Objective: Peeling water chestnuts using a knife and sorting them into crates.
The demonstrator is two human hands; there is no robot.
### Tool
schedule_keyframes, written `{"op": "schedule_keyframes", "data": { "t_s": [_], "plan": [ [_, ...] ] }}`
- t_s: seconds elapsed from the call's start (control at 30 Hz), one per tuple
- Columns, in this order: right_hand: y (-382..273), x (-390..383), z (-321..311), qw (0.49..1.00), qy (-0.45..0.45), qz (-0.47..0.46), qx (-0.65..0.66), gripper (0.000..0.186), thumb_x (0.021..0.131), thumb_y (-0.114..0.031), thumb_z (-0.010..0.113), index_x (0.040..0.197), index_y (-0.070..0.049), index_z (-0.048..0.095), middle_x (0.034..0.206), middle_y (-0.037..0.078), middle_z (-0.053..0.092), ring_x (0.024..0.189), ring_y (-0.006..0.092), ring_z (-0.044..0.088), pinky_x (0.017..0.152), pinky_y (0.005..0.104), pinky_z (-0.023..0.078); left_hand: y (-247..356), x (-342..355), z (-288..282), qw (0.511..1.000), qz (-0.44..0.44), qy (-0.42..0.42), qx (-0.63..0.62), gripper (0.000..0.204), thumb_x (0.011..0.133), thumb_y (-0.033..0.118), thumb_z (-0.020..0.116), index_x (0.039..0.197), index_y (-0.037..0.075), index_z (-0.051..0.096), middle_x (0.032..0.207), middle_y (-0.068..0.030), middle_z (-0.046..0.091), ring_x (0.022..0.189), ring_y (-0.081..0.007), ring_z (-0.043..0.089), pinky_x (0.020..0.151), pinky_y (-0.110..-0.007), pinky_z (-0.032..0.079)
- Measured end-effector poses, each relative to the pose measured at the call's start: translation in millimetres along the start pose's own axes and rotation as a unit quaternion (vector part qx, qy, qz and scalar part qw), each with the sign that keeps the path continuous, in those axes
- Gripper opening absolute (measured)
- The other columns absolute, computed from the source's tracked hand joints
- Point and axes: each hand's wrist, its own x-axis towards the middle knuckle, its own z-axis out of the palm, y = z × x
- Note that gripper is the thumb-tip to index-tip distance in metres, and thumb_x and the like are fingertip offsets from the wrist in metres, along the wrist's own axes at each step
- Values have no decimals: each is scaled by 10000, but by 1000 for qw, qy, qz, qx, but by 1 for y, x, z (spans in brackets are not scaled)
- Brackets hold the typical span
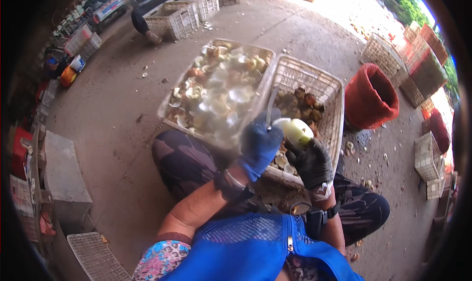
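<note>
My left hand [260,146], in a blue glove, is closed on a knife whose thin metal blade [270,104] points up and away from me. My right hand [313,163] wears a dark glove. Its fingers are wrapped round a pale, round, peeled-looking piece [298,132] with brownish spots, its exact kind unclear. The two hands nearly meet over the near part of a white plastic crate [309,67] that holds brown lumps [301,102] and some pale scraps. Left of it, another crate [169,104] is heaped with curved white pieces [216,94], partly blurred.
Right of the crates stands a red, open-topped container [366,96]. Stacked crates [418,59] rise at the far right. Another person [147,0] sits by more crates [179,18] at the back. A grey metal box [64,168] lies at left. Scraps dot the concrete floor.
</note>
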Motion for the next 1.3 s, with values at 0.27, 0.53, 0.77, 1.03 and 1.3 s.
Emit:
{"op": "schedule_keyframes", "data": {
  "t_s": [0.27, 0.53, 0.77, 1.03, 1.3],
  "plan": [
    [15, -22, 15, 993, 95, -48, -43, 733, 892, -160, 631, 1565, -133, 342, 1290, 165, 591, 1124, 296, 639, 887, 420, 590, -15, -45, 13, 989, 138, -36, 38, 193, 885, 109, 680, 1068, 76, 733, 959, -147, 751, 832, -276, 744, 756, -370, 597],
    [18, -27, -11, 981, 190, 8, -30, 377, 949, -322, 686, 1256, -117, 606, 1069, 90, 675, 982, 275, 674, 796, 404, 598, -19, 8, 1, 966, 159, -31, 201, 559, 908, 411, 744, 1297, 21, 652, 1124, -174, 739, 920, -297, 742, 785, -372, 589],
    [22, -9, 2, 989, 119, -43, 73, 431, 969, -330, 663, 1300, -68, 579, 1198, 117, 658, 1128, 285, 637, 1031, 473, 516, -23, -11, 21, 953, 263, -114, 96, 511, 848, 240, 782, 1291, 20, 652, 1033, -196, 736, 857, -317, 735, 741, -377, 589],
    [25, -38, 18, 993, 119, -18, -13, 558, 943, -321, 713, 1386, -38, 525, 1230, 132, 643, 1128, 281, 631, 1035, 468, 525, -34, -24, 31, 955, 248, -34, 157, 348, 867, 159, 706, 1196, 46, 714, 916, -184, 723, 761, -303, 714, 695, -388, 579],
    [22, -45, 41, 990, 47, 5, 136, 498, 950, -246, 656, 1380, -28, 532, 1231, 103, 630, 1056, 236, 621, 926, 363, 536, -7, -19, 8, 947, 283, -37, 148, 286, 860, 32, 650, 1136, -23, 701, 960, -166, 757, 846, -274, 749, 758, -344, 583]
  ]
}}
